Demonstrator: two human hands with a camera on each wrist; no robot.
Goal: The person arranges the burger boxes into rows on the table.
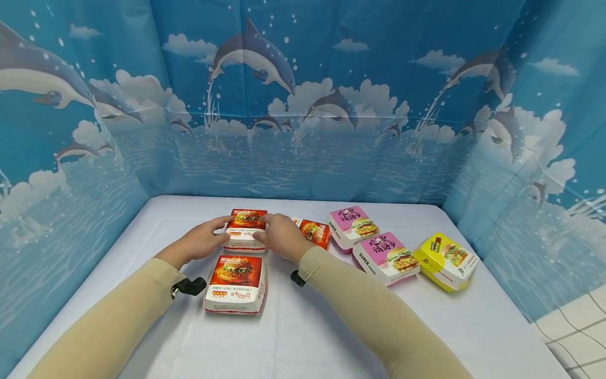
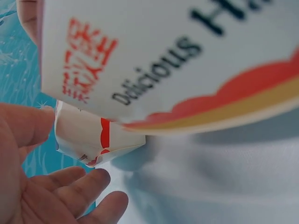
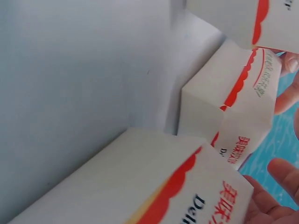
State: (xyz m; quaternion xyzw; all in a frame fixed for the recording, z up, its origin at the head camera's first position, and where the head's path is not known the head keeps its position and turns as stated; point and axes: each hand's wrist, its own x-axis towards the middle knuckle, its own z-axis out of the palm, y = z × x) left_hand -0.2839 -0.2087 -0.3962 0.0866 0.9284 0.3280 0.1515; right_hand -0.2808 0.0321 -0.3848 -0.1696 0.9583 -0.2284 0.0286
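A red-and-white burger box lies between my two hands, its top printed with a burger. At its left side, my left hand has its fingers spread; in the left wrist view they stand loose beside the box. My right hand reaches over its right edge, fingers parted and overlapping the top in the head view. Nearer to me sits a second red-and-white burger box. A third one is partly hidden behind my right hand.
Two pink burger boxes lie right of my right hand, close together. Farther right is a yellow burger box, angled on the white tabletop. A blue dolphin curtain closes off the back and sides.
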